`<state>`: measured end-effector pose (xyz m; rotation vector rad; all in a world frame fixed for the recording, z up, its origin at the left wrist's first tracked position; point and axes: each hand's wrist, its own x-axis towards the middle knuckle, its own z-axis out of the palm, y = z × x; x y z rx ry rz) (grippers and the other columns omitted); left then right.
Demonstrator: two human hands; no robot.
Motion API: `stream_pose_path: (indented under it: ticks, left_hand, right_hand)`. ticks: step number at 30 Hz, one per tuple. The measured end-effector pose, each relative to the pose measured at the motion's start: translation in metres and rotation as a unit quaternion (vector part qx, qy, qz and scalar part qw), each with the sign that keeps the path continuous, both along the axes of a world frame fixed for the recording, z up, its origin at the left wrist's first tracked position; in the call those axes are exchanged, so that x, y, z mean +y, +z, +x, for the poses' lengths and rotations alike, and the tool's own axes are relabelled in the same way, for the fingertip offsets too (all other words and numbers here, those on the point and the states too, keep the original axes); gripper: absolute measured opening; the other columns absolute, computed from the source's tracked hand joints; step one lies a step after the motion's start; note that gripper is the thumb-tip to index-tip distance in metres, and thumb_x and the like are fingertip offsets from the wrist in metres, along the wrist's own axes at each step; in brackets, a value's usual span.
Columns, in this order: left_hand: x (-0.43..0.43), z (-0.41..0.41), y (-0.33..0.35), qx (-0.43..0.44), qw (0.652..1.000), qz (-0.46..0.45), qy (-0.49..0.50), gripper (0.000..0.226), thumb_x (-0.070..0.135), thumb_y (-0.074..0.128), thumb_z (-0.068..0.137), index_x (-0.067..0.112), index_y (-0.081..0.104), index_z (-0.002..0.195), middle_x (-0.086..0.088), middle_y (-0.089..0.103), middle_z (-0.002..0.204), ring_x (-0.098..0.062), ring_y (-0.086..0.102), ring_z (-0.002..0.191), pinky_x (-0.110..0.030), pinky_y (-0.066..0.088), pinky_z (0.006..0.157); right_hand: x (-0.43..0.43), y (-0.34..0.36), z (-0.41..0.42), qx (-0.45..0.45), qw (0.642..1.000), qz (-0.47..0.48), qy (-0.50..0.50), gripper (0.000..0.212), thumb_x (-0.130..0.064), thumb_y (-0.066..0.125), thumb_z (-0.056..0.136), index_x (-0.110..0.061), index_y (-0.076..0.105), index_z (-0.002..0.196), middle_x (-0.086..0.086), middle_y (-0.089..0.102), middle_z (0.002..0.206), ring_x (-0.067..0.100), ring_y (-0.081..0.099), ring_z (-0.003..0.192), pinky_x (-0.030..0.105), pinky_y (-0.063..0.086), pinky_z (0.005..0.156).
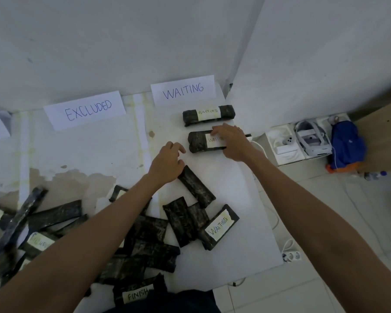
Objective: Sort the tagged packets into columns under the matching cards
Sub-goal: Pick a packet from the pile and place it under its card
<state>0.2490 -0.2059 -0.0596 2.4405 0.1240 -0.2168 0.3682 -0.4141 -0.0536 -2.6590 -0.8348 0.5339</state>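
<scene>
Right hand (231, 142) fingers pressed flat on crinkly black packet (201, 142) under WAITING card (183, 90); left hand (167, 160) loosely curled, empty.

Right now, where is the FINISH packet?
In the head view, the FINISH packet lies at the bottom edge, nearest the person, below the unsorted pile.

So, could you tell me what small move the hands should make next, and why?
Probably lift the right hand off the second packet, since it already lies under the WAITING card, below the first packet. Then reach for the pile packet tagged WAITING, which is still unsorted. The left hand hovers empty.
</scene>
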Motion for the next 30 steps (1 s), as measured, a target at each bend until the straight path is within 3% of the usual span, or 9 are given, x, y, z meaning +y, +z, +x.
stream_pose_path:
  ticks: [3,7,11,14,17,20,23,27,30]
  left_hand:
    - [-0.001,-0.011,0.0,-0.016,0.999,0.009,-0.047,0.034,-0.008,0.049,0.076,0.007,0.054,0.107,-0.012,0.049,0.107,-0.026,0.049,0.098,-0.035,0.044,0.073]
    - [-0.001,-0.035,-0.001,-0.069,0.959,0.147,-0.231,0.054,-0.012,0.053,0.064,0.011,0.056,0.114,-0.011,0.053,0.119,-0.031,0.05,0.097,-0.038,0.044,0.069]
    - [-0.007,-0.053,-0.004,-0.061,0.946,0.234,-0.218,0.056,0.0,0.072,0.06,0.013,0.058,0.112,-0.011,0.058,0.113,-0.032,0.057,0.089,-0.038,0.048,0.066]
    - [-0.005,-0.06,-0.001,-0.072,0.939,0.269,-0.202,0.044,0.001,0.074,0.059,0.012,0.062,0.1,-0.009,0.061,0.096,-0.03,0.059,0.077,-0.035,0.047,0.059]
    - [0.001,-0.07,0.003,-0.064,0.947,0.249,-0.192,0.037,0.002,0.073,0.063,0.01,0.063,0.098,-0.01,0.062,0.093,-0.031,0.059,0.077,-0.036,0.047,0.058]
    - [0.01,-0.081,0.005,-0.037,0.966,0.181,-0.18,0.042,0.005,0.067,0.073,0.006,0.059,0.114,-0.015,0.059,0.109,-0.035,0.057,0.089,-0.042,0.049,0.066]
    - [0.013,-0.094,0.0,-0.013,0.974,0.158,-0.16,0.053,-0.002,0.062,0.077,0.006,0.049,0.127,-0.015,0.048,0.125,-0.034,0.052,0.098,-0.044,0.05,0.069]
    - [0.011,-0.103,-0.011,-0.004,0.991,0.078,-0.106,0.042,-0.001,0.058,0.084,0.007,0.05,0.125,-0.016,0.045,0.121,-0.032,0.053,0.096,-0.045,0.052,0.074]
    - [0.015,-0.102,-0.004,-0.013,0.999,-0.031,0.0,0.032,-0.001,0.048,0.09,0.001,0.054,0.121,-0.019,0.052,0.116,-0.032,0.053,0.102,-0.032,0.043,0.09]
  right_hand:
    - [-0.001,-0.003,-0.006,-0.021,0.999,0.031,0.008,0.065,-0.002,0.069,0.071,-0.018,0.048,0.13,0.007,0.029,0.151,0.03,0.019,0.142,0.046,0.017,0.115]
    - [0.003,-0.001,-0.05,-0.041,0.987,0.133,-0.075,0.053,-0.015,0.075,0.07,-0.014,0.056,0.12,0.015,0.041,0.133,0.033,0.038,0.123,0.044,0.036,0.101]
    - [0.011,-0.005,-0.118,0.072,0.992,0.082,-0.067,0.048,-0.03,0.074,0.074,-0.017,0.056,0.117,0.01,0.046,0.116,0.025,0.044,0.108,0.036,0.043,0.09]
    - [0.012,-0.018,-0.152,0.06,0.994,0.053,-0.08,0.051,-0.026,0.074,0.074,-0.016,0.054,0.119,0.012,0.05,0.114,0.029,0.048,0.101,0.037,0.044,0.084]
    - [0.015,-0.013,-0.154,0.059,0.99,0.093,-0.086,0.042,-0.011,0.072,0.074,-0.009,0.061,0.114,0.016,0.055,0.108,0.029,0.053,0.096,0.027,0.04,0.079]
    - [0.016,-0.003,-0.147,0.074,0.986,0.121,-0.083,0.037,-0.007,0.071,0.075,-0.007,0.065,0.111,0.016,0.06,0.104,0.021,0.057,0.089,0.027,0.047,0.079]
    - [0.016,0.0,-0.146,0.12,0.992,0.043,-0.02,0.05,-0.008,0.073,0.073,-0.011,0.057,0.12,0.012,0.051,0.11,0.021,0.048,0.097,0.033,0.046,0.086]
    - [0.018,0.001,-0.152,0.11,0.994,0.007,0.027,0.054,-0.005,0.072,0.074,-0.011,0.053,0.124,0.013,0.045,0.114,0.026,0.047,0.1,0.036,0.046,0.088]
    - [0.021,0.013,-0.151,0.111,0.989,0.085,-0.041,0.04,-0.003,0.067,0.076,-0.009,0.063,0.116,0.012,0.06,0.107,0.023,0.058,0.092,0.033,0.051,0.084]
